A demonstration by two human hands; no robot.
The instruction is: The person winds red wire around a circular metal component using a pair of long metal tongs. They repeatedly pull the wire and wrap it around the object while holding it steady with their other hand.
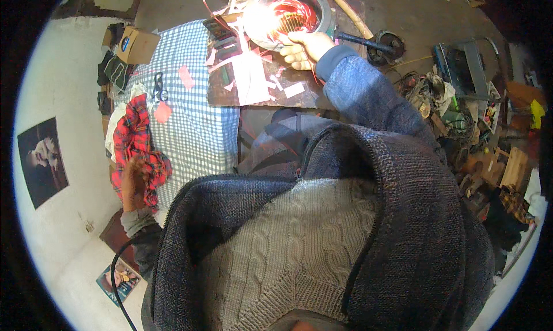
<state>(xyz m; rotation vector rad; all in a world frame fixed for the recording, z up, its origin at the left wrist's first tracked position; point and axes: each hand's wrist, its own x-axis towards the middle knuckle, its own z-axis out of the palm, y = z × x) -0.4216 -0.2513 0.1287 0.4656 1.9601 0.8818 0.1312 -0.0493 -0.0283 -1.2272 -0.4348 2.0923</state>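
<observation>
A round grey motor stator (327, 15) stands at the far edge of a dark work board, with red and copper windings (296, 15) inside its ring. My right hand (305, 50) reaches to its near rim, fingers curled and the tips by the windings. What they pinch is hidden in the glare. A thin red wire hangs just below this hand. Off to the left, my left hand (133, 181) is over a red plaid cloth (133, 129) on a checked-cloth-covered surface. It is dim and blurred, so its grip on the cloth is unclear.
White and pink paper pieces (252, 80) litter the board (224, 97). Black scissors (159, 88) lie on the checked cloth (196, 123), near a cardboard box (137, 46). A wooden stick (348, 11) and dark bar (363, 40) flank the stator. Clutter with a metal frame (469, 66) fills the right.
</observation>
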